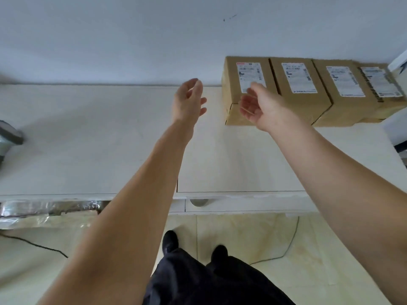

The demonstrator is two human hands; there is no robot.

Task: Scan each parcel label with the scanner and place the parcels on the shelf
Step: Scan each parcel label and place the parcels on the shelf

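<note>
Nearest to us, at the bottom of the view, stood a person's dark trousers (211, 280) and two black shoes (170, 241) on a pale tiled floor (242, 236), with a thin cable (290, 243) trailing across the tiles. Two bare forearms reached up and away from us over a white shelf top (110, 137).

Beyond the near edge of that surface, both hands hung in the air with nothing in them. The left hand (189, 100) was turned edge-on, its fingers loosely spread and only gently bent, touching nothing. The right hand (257, 106) faced palm inward toward the left one, fingers relaxed and slightly cupped, thumb raised. It lay in front of the nearest box; we could not tell whether it touched the cardboard, but it gripped nothing.

At the far left edge, a dark grey object that may have been the scanner (10, 139) sat on the surface, well apart from both hands.

Farthest back, four brown cardboard parcels stood side by side in a row against the white wall (132, 36), each with a white printed label on top. The first parcel (233, 91) was just behind the right hand, followed rightward by the second parcel (301, 93), third parcel (350, 104) and fourth parcel (387, 100).
</note>
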